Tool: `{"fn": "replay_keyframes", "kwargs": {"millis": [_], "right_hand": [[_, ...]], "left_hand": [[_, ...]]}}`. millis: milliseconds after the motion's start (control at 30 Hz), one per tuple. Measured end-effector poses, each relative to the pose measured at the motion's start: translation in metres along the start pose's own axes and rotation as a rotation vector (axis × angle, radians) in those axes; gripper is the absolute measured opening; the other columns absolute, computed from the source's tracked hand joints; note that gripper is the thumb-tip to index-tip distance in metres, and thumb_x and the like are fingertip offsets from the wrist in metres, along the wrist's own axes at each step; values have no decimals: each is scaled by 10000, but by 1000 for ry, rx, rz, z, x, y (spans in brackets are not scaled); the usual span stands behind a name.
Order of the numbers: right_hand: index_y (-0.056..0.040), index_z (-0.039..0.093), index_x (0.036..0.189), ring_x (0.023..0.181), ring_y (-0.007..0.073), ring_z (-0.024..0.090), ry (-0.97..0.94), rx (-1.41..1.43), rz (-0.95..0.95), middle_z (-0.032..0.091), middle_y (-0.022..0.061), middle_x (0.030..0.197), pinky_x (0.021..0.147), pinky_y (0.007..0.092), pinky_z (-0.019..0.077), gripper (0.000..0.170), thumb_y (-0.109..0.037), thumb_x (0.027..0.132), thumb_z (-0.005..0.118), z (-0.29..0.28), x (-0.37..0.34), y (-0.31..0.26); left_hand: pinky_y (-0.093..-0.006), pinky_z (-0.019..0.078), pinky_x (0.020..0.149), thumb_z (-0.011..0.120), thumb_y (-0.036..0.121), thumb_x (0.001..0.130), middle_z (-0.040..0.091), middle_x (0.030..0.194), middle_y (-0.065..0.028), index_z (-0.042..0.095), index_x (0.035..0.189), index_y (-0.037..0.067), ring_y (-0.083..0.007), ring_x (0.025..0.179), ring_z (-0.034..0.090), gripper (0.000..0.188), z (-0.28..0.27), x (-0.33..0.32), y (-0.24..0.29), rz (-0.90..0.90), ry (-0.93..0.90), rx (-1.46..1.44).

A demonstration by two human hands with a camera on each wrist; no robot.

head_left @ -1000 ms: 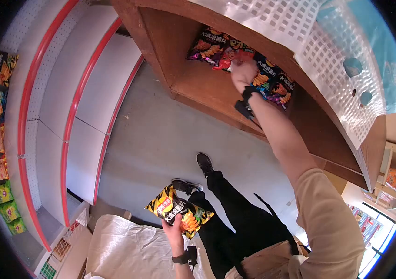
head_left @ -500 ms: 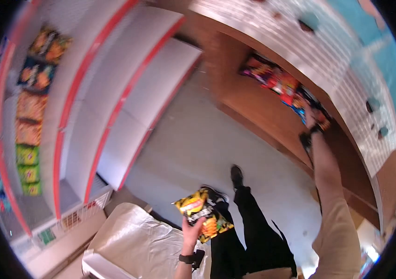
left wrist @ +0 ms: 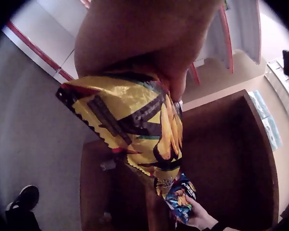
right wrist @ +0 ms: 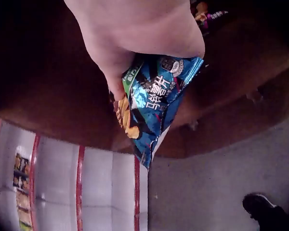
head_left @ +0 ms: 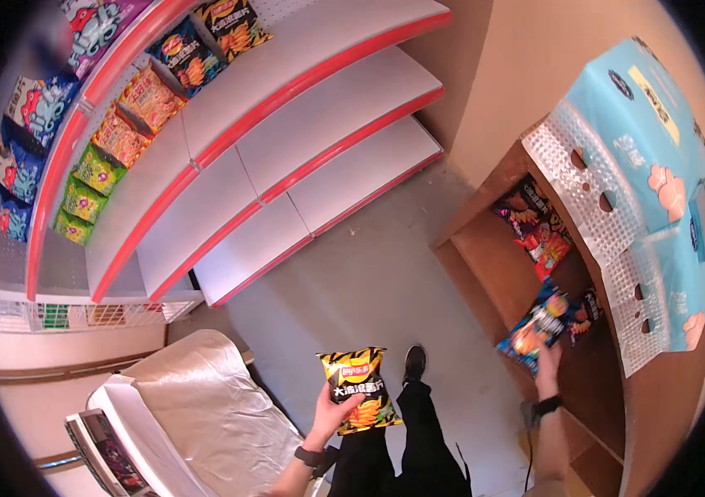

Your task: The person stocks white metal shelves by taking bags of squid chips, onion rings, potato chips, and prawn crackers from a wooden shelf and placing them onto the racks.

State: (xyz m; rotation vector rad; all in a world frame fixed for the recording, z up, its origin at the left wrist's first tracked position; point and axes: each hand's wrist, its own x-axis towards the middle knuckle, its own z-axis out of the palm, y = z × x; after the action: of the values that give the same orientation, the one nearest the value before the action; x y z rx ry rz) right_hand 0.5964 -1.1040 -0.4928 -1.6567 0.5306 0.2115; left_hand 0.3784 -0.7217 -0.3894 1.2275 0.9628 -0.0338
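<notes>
My left hand (head_left: 337,412) grips a yellow and black bag of potato chips (head_left: 358,383) by its side, with the printed front facing up in the head view. In the left wrist view that chip bag (left wrist: 135,120) hangs below the palm. My right hand (head_left: 547,364) pinches a blue bag of chips (head_left: 534,327) at the mouth of the brown wooden cabinet (head_left: 485,257). The right wrist view shows the blue bag (right wrist: 159,101) pointing downward from the fingers. Behind it in the cabinet lie a red bag (head_left: 544,247) and dark purple bags (head_left: 526,201).
White shelves with red edges (head_left: 311,149) stand at the left and ahead, several chip bags (head_left: 149,95) lined up on the upper ones. Blue packaging (head_left: 642,149) sits on top of the cabinet. A pale covered surface (head_left: 211,398) is at the lower left, beside the grey floor (head_left: 311,290).
My right hand has drawn the blue chip bag out from the row toward the cabinet's front. The head view has swung left toward the shelves. The left hand keeps holding the yellow and black bag.
</notes>
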Motion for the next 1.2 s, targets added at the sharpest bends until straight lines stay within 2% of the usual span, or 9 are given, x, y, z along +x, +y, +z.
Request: {"fn": "replay_keyframes", "kwargs": {"millis": [67,200,300,467,567,833,967,1033,1200], "right_hand": [[0,499,1175,972,175,559,-187,-6,138,568,75,1111,845,303,452,474,-96,751,686,-5,-24,36],[-8,464,1196,1004,182,561,-487,-1,283,562,76,1116,908,317,432,529,-20,717,689,47,-73,31],[-5,446,1214,1074,171,509,-642,69,264,527,75,1169,949,313,390,551,-45,721,689,106,-97,-24],[2,511,1079,896,124,577,-771,119,-103,614,59,996,830,287,460,442,-45,695,724,214,-93,-129],[-1,506,1087,907,120,577,-870,93,-268,607,45,1020,836,279,457,454,6,683,713,262,-83,-183],[0,515,1105,932,128,574,-836,91,-414,607,59,1034,851,289,450,447,-67,721,734,372,-68,-307],[8,510,1117,938,133,574,-766,81,-521,607,65,1036,849,284,447,465,-79,720,736,429,-59,-376],[12,505,1124,921,134,581,-781,95,-628,605,73,1042,840,280,450,469,-94,727,732,460,-42,-406],[7,584,1025,866,129,597,-730,93,-759,639,79,967,769,267,469,378,-137,714,745,531,50,-470]], "left_hand": [[-288,484,819,747,90,726,604,1029,-76,466,1150,-18,-139,911,586,519,-4,1,-7,37,11,-7],[-295,481,828,753,103,720,599,1032,-88,455,1154,-32,-146,918,584,544,-6,0,-11,85,66,62],[-298,481,820,745,94,719,595,1019,-66,439,1193,10,-151,902,580,570,-9,-1,2,193,103,45],[-289,480,832,718,19,709,587,1068,-90,435,1198,-7,-156,934,586,566,-37,9,34,218,209,-89],[-292,476,842,721,23,706,587,1065,-87,422,1218,-11,-154,940,583,594,-49,18,35,249,236,-137],[-298,481,830,752,59,698,590,1052,-83,441,1171,-3,-155,939,580,569,-60,45,55,105,203,-230],[-281,493,765,729,44,707,597,1021,-74,456,1159,5,-147,879,587,529,-67,66,70,191,244,-287],[-291,487,809,756,38,688,580,1070,-90,424,1209,0,-156,930,583,619,-74,78,76,210,219,-307],[-292,489,802,759,22,669,591,1032,-89,460,1140,-7,-160,912,590,558,-76,92,97,191,278,-370]]}}
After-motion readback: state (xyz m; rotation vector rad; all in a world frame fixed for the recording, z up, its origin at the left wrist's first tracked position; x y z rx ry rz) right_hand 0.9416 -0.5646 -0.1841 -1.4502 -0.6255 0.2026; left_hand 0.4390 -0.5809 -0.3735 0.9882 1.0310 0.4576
